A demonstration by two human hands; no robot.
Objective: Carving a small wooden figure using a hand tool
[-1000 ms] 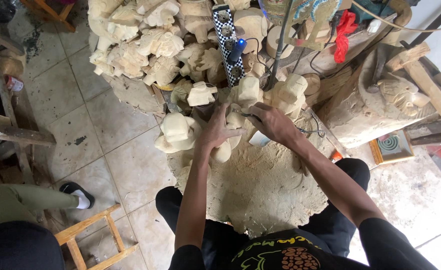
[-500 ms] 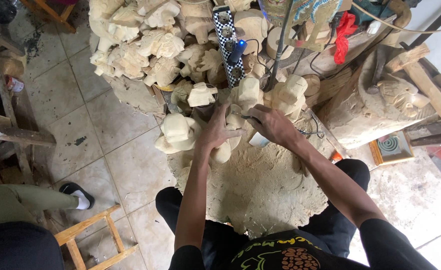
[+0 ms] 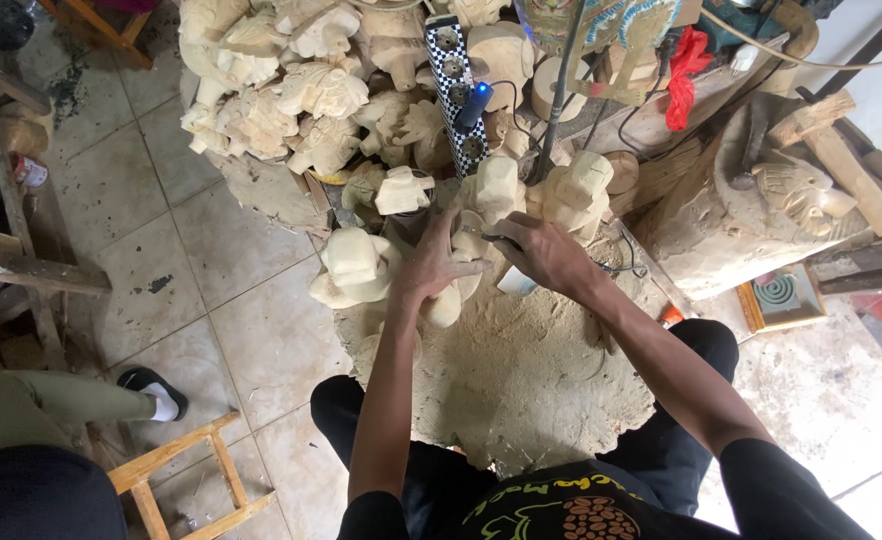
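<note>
My left hand [image 3: 433, 264] grips a pale wooden carving [image 3: 446, 305] held over a large sawdust-covered block [image 3: 521, 380] between my knees. My right hand [image 3: 539, 250] is closed around a small dark tool [image 3: 501, 240] pressed against the same carving. Another rough carved figure [image 3: 356, 268] lies just left of my left hand. A carved piece [image 3: 493, 190] stands right behind my hands.
A heap of unfinished pale carvings [image 3: 291, 90] fills the top. A black-and-white checkered power strip [image 3: 453, 90] lies among them. A carved stump [image 3: 761, 210] stands at right. A wooden stool [image 3: 186, 475] and another person's leg and shoe [image 3: 146, 385] are at lower left.
</note>
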